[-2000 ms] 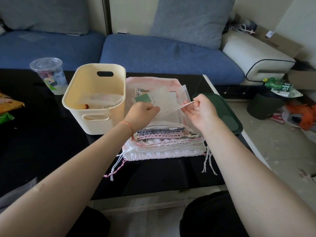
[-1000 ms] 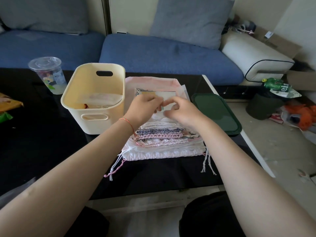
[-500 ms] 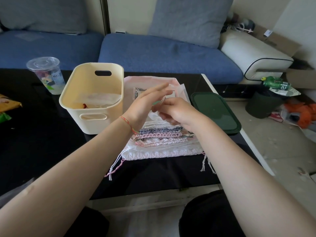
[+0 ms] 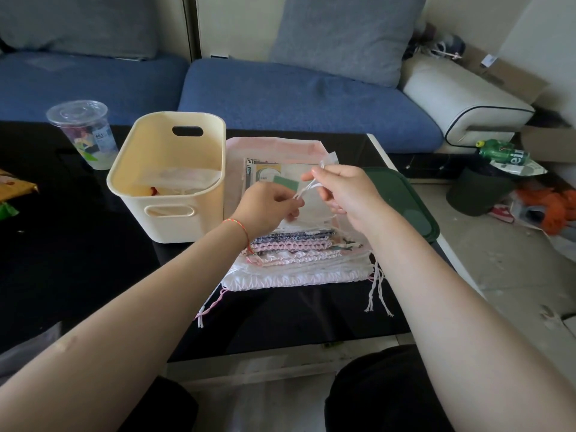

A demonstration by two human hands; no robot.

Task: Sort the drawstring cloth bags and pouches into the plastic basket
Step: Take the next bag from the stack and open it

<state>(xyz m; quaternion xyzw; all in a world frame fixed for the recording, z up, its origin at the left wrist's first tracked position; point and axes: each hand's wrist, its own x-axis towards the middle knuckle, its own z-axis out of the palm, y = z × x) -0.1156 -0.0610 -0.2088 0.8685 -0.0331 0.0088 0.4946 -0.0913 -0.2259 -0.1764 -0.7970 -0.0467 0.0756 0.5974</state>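
Observation:
A stack of drawstring cloth bags [image 4: 296, 257] lies on the black table, white, pink and patterned ones, cords trailing off the front. Above it I hold a small sheer white pouch [image 4: 313, 202]. My left hand [image 4: 265, 207] pinches its white drawstring [image 4: 304, 190] at one end and my right hand [image 4: 346, 191] pinches the other end and the pouch. The cream plastic basket [image 4: 170, 213] stands left of the stack with a pale pouch [image 4: 184, 179] lying inside.
A dark green lid [image 4: 405, 201] lies right of the stack near the table's right edge. A clear lidded cup [image 4: 84, 132] stands left of the basket. A blue sofa [image 4: 280, 92] runs behind the table. A snack packet [image 4: 15, 185] sits at the far left.
My hands came together over the stack, lifted the sheer pouch, and now draw apart again with its drawstring stretched between them.

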